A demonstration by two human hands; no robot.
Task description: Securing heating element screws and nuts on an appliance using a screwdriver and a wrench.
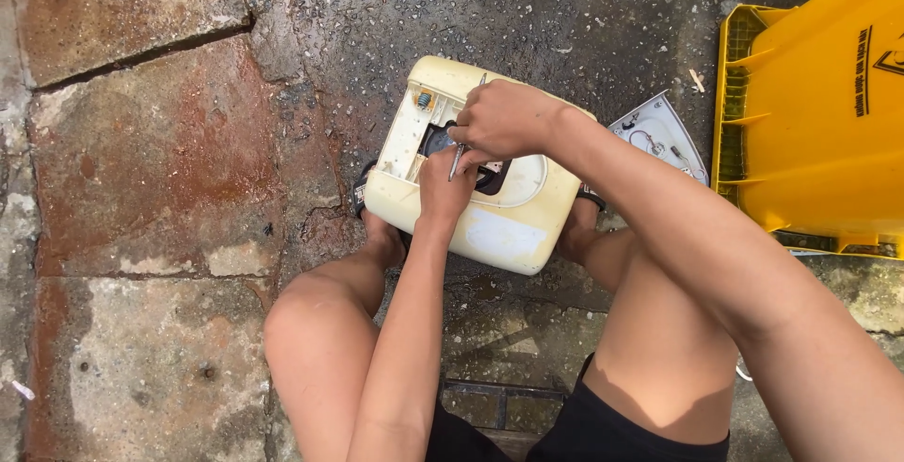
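Fingers (490,109) of the right hand (508,118) grip a thin metal tool (459,156); left hand (444,184) fingers press closed inside the opened cream appliance casing (508,226).

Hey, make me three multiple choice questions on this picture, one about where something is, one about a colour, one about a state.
1. Where is the bin?
A. right of the casing
B. left of the casing
C. on the casing

2. What colour is the casing?
A. blue
B. cream
C. black

3. What is the right hand doing?
A. lying flat on the ground
B. hanging free
C. gripping a thin metal tool

Answers: 1 A, it stands at the right edge. 2 B, its shell is pale cream. 3 C, fingers close round the tool, beside the left hand.
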